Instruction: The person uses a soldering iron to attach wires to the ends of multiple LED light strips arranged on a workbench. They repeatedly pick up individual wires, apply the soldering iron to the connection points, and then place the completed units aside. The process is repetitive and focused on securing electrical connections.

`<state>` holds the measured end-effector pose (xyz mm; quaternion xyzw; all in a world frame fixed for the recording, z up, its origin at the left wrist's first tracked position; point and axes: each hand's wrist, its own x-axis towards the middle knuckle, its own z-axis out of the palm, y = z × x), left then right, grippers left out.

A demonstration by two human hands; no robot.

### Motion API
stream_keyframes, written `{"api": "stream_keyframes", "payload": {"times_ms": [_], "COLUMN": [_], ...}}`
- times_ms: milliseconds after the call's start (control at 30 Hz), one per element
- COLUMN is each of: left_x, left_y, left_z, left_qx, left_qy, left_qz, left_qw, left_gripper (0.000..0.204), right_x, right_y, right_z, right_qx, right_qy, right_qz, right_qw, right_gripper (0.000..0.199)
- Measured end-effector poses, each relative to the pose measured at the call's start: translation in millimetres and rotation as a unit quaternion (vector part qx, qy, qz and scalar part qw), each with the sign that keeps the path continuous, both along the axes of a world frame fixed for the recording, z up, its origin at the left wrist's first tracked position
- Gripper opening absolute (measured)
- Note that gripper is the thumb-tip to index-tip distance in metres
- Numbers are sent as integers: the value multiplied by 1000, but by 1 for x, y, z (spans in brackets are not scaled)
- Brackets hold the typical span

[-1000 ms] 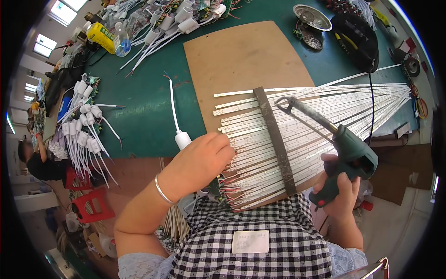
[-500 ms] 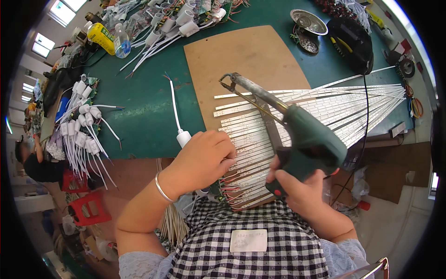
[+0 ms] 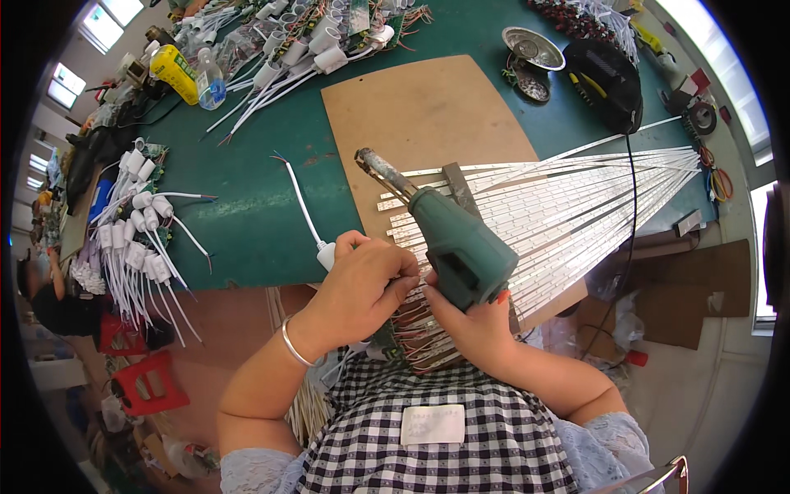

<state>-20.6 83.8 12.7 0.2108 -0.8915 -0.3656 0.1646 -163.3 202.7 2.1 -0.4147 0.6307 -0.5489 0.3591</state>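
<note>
My right hand [image 3: 481, 329] grips a green soldering gun [image 3: 465, 243], its metal tip pointing up and left over the brown board [image 3: 428, 107]. Close beside it, my left hand [image 3: 362, 284] is pinched at the left ends of a fan of flat, silvery LED strips [image 3: 568, 214]. What those fingertips hold is hidden. A white cylindrical housing [image 3: 326, 254] with a white cable [image 3: 301, 198] pokes out beyond my left hand. Thin reddish wires [image 3: 414, 339] sit at the nearer strip ends, by a green circuit board [image 3: 383, 336]. A dark bar [image 3: 461, 188] lies across the strips.
White housings with cables [image 3: 140, 218] are piled at the left table edge, with more [image 3: 325, 45] at the back. Bottles [image 3: 174, 74] stand far left. Metal dishes [image 3: 533, 49] and a black case [image 3: 605, 86] sit far right. A black cord [image 3: 632, 214] crosses the strips.
My right hand has brought the soldering gun leftward, close to my left hand, and turned it. The left hand keeps its pinch at the strip ends. The view has shifted slightly.
</note>
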Motion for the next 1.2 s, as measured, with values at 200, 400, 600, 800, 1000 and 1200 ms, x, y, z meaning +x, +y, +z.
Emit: {"api": "stream_keyframes", "payload": {"times_ms": [200, 400, 600, 800, 1000, 1200], "left_x": [-3, -3, -16, -23, -25, -24], "left_y": [2, 5, 12, 16, 17, 16], "left_z": [4, 0, -4, -12, -14, -13], "left_qx": [-11, -24, -71, -152, -205, -195], "left_qy": [8, 21, -24, -66, -50, -33], "left_qz": [1, 39, 90, 126, 119, 108], "left_qw": [1000, 999, 993, 978, 970, 974], "left_gripper": [9, 7, 9, 10, 14, 13], "right_x": [-4, -21, -53, -84, -80, -80], "right_y": [-5, 2, 69, 120, 111, 107], "right_z": [-8, 15, 24, -1, 2, 1], "right_qx": [-8, 56, -2, 99, 64, 26], "right_qy": [25, -65, -53, -22, 47, 226], "right_qz": [-18, -50, -18, 45, 95, 140], "right_qw": [999, 995, 998, 994, 992, 964], "right_gripper": [22, 13, 28, 25, 23, 28]}}
